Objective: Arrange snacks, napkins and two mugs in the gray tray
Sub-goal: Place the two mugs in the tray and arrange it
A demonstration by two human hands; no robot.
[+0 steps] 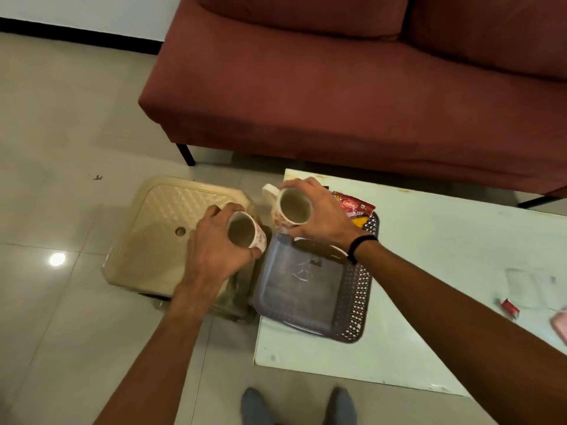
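Beside red sofa (352,96): white table (445,271); beige stool (159,237); tiled floor (61,133).

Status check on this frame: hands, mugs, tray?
Left hand grips one mug, right hand the other mug, both held above gray tray. Snack packet at tray's far end. Nothing blocking.

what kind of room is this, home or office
Most likely a home living room: a dark red sofa stands on a tiled floor, with a low white table in front of it holding a gray tray and a snack packet.
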